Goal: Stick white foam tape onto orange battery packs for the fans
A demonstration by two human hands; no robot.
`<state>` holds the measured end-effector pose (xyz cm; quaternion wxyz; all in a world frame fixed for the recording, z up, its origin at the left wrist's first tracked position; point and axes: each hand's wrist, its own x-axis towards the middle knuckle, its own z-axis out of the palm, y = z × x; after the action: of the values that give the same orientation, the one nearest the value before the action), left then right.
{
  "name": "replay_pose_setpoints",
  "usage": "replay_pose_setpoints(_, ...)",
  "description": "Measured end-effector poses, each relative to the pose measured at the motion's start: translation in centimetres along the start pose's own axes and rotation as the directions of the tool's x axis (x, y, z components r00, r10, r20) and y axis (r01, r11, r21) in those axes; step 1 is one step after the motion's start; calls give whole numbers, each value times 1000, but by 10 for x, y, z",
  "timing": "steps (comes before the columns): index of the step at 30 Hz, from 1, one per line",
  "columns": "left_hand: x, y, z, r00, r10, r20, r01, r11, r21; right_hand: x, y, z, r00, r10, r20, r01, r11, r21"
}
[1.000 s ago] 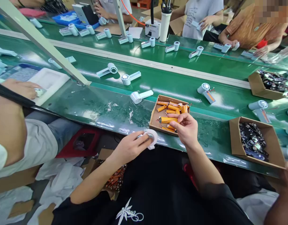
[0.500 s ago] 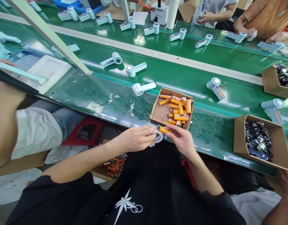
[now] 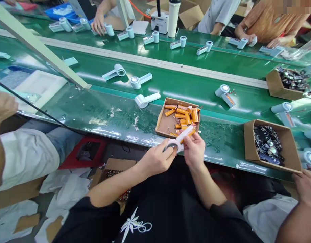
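My left hand (image 3: 160, 156) is closed around a roll of white tape (image 3: 173, 144) near the bench edge. From the roll a strip of white tape (image 3: 185, 133) runs up along an orange battery (image 3: 191, 132). That battery is pinched in the fingers of my right hand (image 3: 194, 150), its body partly covered by the strip. Just beyond both hands, a shallow cardboard box (image 3: 161, 125) holds several orange batteries (image 3: 187, 118) with thin wires. My right hand overlaps the box's near edge in view; whether it touches the box I cannot tell.
A cardboard box of dark electronic parts (image 3: 246, 143) stands at the right, a co-worker's hand (image 3: 307, 187) beside it. Pale blue handheld fans (image 3: 141, 101) lie along the green conveyor (image 3: 170, 86). A slanted post (image 3: 44, 47) rises at the left. People sit at the left and opposite.
White tape now stretches from the roll over the battery, which has tilted upward. My left hand has moved closer to my right. The view has shifted slightly right.
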<state>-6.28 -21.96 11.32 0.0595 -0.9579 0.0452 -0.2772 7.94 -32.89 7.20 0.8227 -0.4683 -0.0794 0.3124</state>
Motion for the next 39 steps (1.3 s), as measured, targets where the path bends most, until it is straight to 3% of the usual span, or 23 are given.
replay_pose_setpoints(3,-21,-4,13,994,-107,-34,101,982,-157,12,-23,-17,1000,-1,24,2,999,-38)
replay_pose_setpoints(6,-53,-23,15,972,-236,-4,232,957,-175,23,-44,-34,973,-190,-129,191,982,-3)
replay_pose_setpoints(8,-79,-38,17,950,-311,18,311,942,-123,24,-48,-42,951,-259,-166,261,965,-9)
replay_pose_setpoints(11,-116,-60,26,893,-447,48,449,893,-42,15,-40,-46,980,-195,-27,193,978,-78)
replay_pose_setpoints(14,-132,-76,38,835,-550,31,551,834,-29,3,-28,-46,984,-62,169,93,979,-184)
replay_pose_setpoints(16,-124,-77,43,819,-572,-44,567,819,-83,-2,-22,-45,965,6,262,60,969,-241)
replay_pose_setpoints(19,-89,-60,41,835,-536,-124,503,836,-220,-7,-18,-42,934,49,354,49,964,-262)
replay_pose_setpoints(23,-30,-36,32,904,-421,-70,364,846,-390,-12,-17,-43,908,58,415,52,967,-250)
replay_pose_setpoints(26,0,-49,38,926,-378,-9,351,869,-347,-15,-18,-51,910,70,408,69,947,-315)
replay_pose_setpoints(29,17,-100,58,848,-522,89,529,840,-118,-16,-21,-63,932,32,361,106,928,-357)
replay_pose_setpoints(31,25,-141,72,736,-633,239,634,769,82,-15,-25,-73,939,17,345,116,925,-362)
replay_pose_setpoints(33,29,-174,81,614,-686,390,658,718,225,-15,-30,-84,947,12,321,113,923,-368)
replay_pose_setpoints(34,31,-186,84,573,-689,443,654,711,260,-16,-32,-90,953,12,302,107,921,-375)
replay_pose_setpoints(36,32,-201,85,546,-668,505,637,723,268,-21,-37,-108,970,3,243,94,917,-389)
replay_pose_setpoints(39,38,-212,83,550,-615,565,598,762,248,-35,-40,-145,994,-42,99,80,906,-415)
